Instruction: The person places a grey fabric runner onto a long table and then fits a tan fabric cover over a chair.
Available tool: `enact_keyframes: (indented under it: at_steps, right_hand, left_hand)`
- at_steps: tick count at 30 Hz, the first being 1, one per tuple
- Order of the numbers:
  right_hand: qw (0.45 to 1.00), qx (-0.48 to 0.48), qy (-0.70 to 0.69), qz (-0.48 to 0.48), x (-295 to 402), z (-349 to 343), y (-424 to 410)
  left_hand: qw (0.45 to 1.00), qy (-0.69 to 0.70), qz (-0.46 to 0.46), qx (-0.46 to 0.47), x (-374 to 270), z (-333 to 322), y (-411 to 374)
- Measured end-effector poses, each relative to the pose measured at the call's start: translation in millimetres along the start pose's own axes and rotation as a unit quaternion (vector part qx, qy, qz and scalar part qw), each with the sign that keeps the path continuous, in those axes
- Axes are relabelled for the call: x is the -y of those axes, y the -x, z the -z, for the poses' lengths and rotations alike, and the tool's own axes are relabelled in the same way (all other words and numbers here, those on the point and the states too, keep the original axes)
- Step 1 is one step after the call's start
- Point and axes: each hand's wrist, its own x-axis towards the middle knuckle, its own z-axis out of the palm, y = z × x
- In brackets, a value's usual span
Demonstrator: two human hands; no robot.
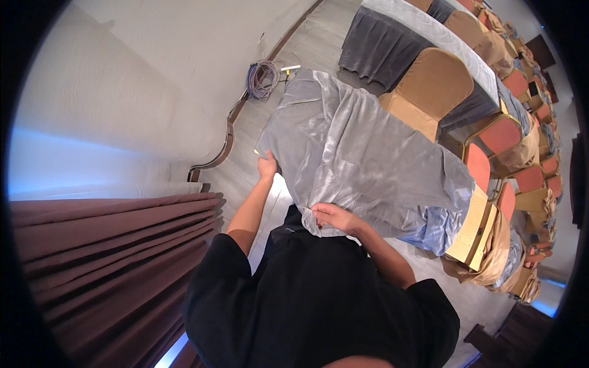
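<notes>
A large grey velvet-like cloth (359, 156) lies wrinkled over what appears to be a long table, its right end bunched in bluish folds. My left hand (267, 165) is at the cloth's left edge, thumb raised; its fingers are partly hidden, so its hold is unclear. With my right hand (336, 217), I pinch a gathered part of the same cloth close to my body. Wood-coloured tabletop panels (469, 227) show beyond the cloth's right end.
A chair with a tan cover (430, 87) stands behind the cloth, beside a skirted table (391, 43). Coiled cables (263, 80) lie by the wall. Brown curtains (115, 248) hang at left. Red-backed chairs (501, 134) and more tables fill the right.
</notes>
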Motion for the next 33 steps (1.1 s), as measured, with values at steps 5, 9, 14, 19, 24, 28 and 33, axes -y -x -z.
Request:
enact_keyframes:
  at_steps: [5,9,14,19,24,28,33]
  right_hand:
    - [0.999,0.008,0.018,-0.040,-9.0,-0.7,-14.0]
    - [0.998,0.009,0.049,-0.035,-5.0,7.1,-12.3]
    - [0.989,-0.071,0.125,0.041,-10.2,59.5,23.9]
    - [0.847,-0.422,0.322,-0.001,-28.7,146.6,95.4]
    - [0.657,-0.517,0.547,-0.050,-54.6,181.6,154.6]
    - [0.611,-0.460,0.642,-0.050,-84.7,166.7,164.3]
    - [0.595,-0.501,0.628,-0.035,-96.5,174.2,161.6]
  left_hand:
    - [0.987,0.019,0.096,0.124,21.1,-42.5,36.2]
    - [0.965,-0.157,-0.171,0.119,55.0,35.4,2.9]
    - [0.875,-0.459,0.086,-0.129,106.5,242.6,-102.0]
    - [0.961,-0.267,0.066,-0.023,87.7,232.8,-118.6]
    - [0.925,-0.260,-0.271,-0.061,-11.1,71.4,-43.1]
    - [0.862,-0.407,-0.291,-0.084,-62.5,28.1,0.2]
    - [0.837,-0.421,-0.349,-0.019,-74.0,49.7,-10.0]
